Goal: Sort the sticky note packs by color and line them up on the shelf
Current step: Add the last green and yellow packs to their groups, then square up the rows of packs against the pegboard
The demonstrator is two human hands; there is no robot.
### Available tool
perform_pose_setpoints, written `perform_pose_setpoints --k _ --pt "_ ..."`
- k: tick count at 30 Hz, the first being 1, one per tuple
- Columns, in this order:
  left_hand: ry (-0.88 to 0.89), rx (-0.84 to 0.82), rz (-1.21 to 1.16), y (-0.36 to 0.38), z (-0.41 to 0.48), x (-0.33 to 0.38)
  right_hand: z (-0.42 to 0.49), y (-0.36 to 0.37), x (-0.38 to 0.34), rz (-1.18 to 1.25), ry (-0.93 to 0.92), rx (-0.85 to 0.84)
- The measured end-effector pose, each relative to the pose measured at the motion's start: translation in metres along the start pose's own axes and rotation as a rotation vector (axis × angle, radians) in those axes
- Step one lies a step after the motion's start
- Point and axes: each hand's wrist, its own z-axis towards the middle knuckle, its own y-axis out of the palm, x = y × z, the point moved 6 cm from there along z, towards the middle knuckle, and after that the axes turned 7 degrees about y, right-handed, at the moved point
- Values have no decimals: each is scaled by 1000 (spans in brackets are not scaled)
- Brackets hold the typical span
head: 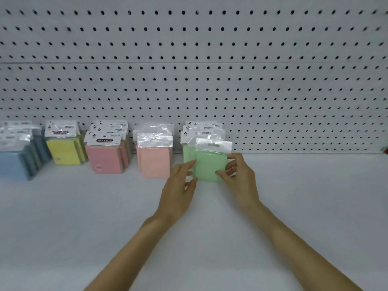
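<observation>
Far left on the shelf (63, 206), backed against the pegboard (63, 80), stand the blue packs (12, 164), then the yellow packs (65, 152), pink packs (105, 158) and paler pink packs (155, 162). Each colour is filed front to back, so it reads at a glance. The green row (188, 156) comes next. The left hand (178, 192), fingers nearly straight, touches the left edge of the front green pack (209, 166), apparently squaring it. The right hand (241, 177) pinches its right side, thumb on the face, probably seating it against those behind.
</observation>
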Motion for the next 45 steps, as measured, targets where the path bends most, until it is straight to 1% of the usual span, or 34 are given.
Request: perform_pose_setpoints --k 5,11,15,18,21,24,27,30,33,35,37,41,43,45 --pt "-16 -47 33 3 1 -4 12 2 2 -20 20 0" --pt "-37 -47 52 1 12 -3 10 -2 0 -140 45 4" --pt "1 -73 94 -3 12 0 3 -7 -10 -225 -46 22" --pt "5 -51 60 -10 14 -1 -3 -14 -23 -320 -145 11" --pt "31 -47 22 -20 13 2 -10 -20 -41 -404 -227 53" --pt "80 -73 21 -39 11 4 -14 -15 -64 -535 -249 66" --pt "139 -69 82 -75 10 1 -18 2 -91 -630 -257 13" --pt "214 -77 280 -128 6 -7 -25 34 -120 -736 -326 -50" --pt "265 -93 482 -198 -1 -29 -39 88 -154 -810 -407 -106" --pt "254 -108 544 -243 -5 -50 -46 128 -177 -828 -440 -127" --pt "240 -106 576 -289 -11 -71 -54 170 -201 -822 -443 -159" --pt "272 -55 697 -369 -27 -114 -72 251 -241 -753 -461 -228" --pt "231 -43 684 -399 -35 -144 -84 284 -251 -724 -480 -237" --pt "143 -48 629 -423 -45 -173 -98 312 -254 -658 -447 -277"
